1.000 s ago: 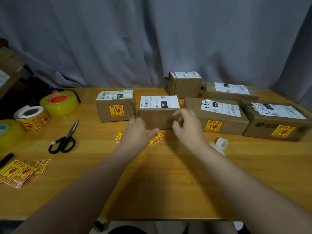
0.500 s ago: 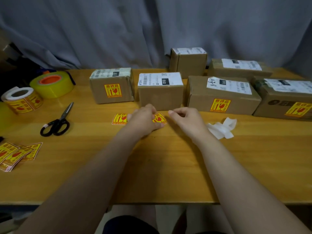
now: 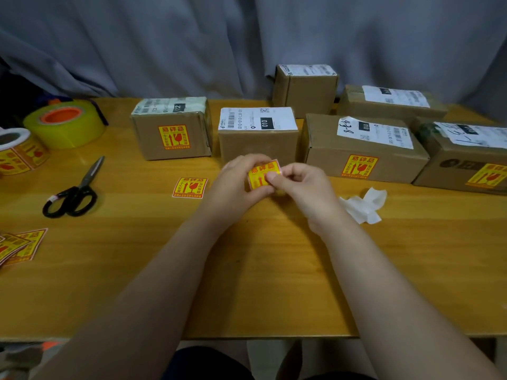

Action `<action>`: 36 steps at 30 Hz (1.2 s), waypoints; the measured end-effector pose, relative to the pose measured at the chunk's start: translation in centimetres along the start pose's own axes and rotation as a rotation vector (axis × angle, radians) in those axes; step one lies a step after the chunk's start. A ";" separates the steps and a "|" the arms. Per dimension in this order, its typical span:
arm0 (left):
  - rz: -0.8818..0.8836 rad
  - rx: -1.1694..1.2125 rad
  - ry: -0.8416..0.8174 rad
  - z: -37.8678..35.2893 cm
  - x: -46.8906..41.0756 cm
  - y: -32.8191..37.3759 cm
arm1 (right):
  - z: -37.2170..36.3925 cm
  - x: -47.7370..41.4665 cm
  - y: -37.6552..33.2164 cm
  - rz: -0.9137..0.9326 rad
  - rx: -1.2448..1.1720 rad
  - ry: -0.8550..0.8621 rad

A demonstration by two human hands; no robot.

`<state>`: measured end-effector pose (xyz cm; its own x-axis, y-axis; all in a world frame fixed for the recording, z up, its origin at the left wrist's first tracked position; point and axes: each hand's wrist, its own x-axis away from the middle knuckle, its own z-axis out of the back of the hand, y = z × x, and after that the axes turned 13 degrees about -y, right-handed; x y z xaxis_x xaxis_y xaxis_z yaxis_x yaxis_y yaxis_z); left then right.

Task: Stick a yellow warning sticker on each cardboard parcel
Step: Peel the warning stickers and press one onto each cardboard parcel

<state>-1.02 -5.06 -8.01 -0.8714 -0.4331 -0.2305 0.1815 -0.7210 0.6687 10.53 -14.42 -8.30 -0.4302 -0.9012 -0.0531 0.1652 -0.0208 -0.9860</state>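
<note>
My left hand and right hand meet above the table, just in front of the middle parcel. Both hands hold one yellow warning sticker. The left fingers curl round its left side. The right thumb and fingers pinch its right edge. The printed face is turned toward me and slightly tilted. I cannot tell whether the backing has begun to separate.

Parcel status:
- The middle parcel has a white shipping label on top and a plain cardboard front.
- The left parcel has a sticker on its front.
- The right parcel and the far-right parcel each have a sticker on the front.
- Two rear parcels stand behind these, near the curtain.

A spare sticker lies flat on the table just left of my left hand. Crumpled white paper lies near my right wrist. Scissors, a tape roll, a sticker roll and a pile of loose stickers lie well apart on the left.
</note>
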 end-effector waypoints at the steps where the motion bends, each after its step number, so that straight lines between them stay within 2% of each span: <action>1: 0.010 0.156 -0.004 0.1 0.1 0.5 | 0.2 0.2 -0.2 0.026 -0.084 0.003; 4: 0.096 0.567 0.021 0.6 0.2 1.1 | 1.2 0.5 -0.8 0.067 -0.171 -0.004; 10: 0.188 0.746 -0.130 1.8 0.4 1.4 | 1.6 1.1 -1.7 0.109 -0.129 -0.012; 15: 0.172 0.707 -0.188 2.5 0.7 2.3 | 1.4 1.4 -3.1 0.155 -0.139 -0.004; 24: 0.175 0.692 -0.080 2.4 1.1 4.4 | 1.7 2.2 -4.1 0.164 -0.098 0.006; 33: 0.188 0.764 -0.095 2.3 1.1 5.3 | 2.4 2.4 -4.4 0.123 -0.042 -0.012; 36: 0.173 0.786 -0.033 2.2 0.9 5.3 | 2.2 2.1 -4.0 0.150 0.168 0.150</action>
<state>-1.88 -8.09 -3.13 -0.8755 -0.4789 -0.0652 -0.0482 -0.0479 0.9977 10.95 -17.18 -4.08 -0.5142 -0.8258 -0.2314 0.3763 0.0252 -0.9261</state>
